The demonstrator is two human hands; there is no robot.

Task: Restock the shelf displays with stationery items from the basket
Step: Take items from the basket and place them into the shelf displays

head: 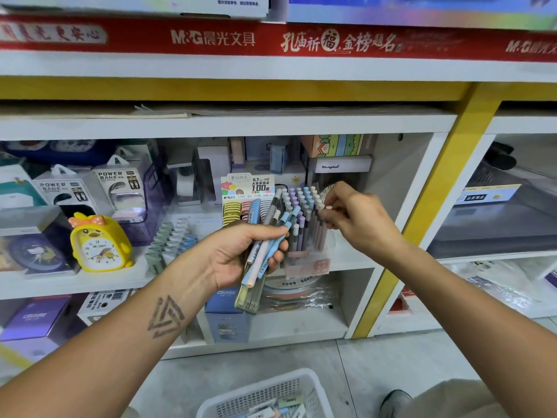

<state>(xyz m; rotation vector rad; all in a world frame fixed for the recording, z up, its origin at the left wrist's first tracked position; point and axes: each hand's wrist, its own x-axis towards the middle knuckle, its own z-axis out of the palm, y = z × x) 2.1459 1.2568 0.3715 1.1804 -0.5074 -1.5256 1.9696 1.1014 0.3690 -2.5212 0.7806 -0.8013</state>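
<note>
My left hand [241, 254] grips a bundle of pastel pens [265, 236], blue, pink and grey, in front of the middle shelf. My right hand [352, 215] pinches the pale top of one pen [328, 207] at the right side of the clear pen display stand [304, 224], which holds several rows of pastel pens upright. The white mesh basket [265, 393] sits on the floor below, with several stationery items inside.
A lead-refill display card [247, 188] stands left of the pen stand. A yellow duck alarm clock [99, 242], power bank boxes [117, 188] and small eraser packs [171, 239] fill the left shelf. Boxes [226, 315] sit on the lower shelf. A shoe [394, 402] rests near the basket.
</note>
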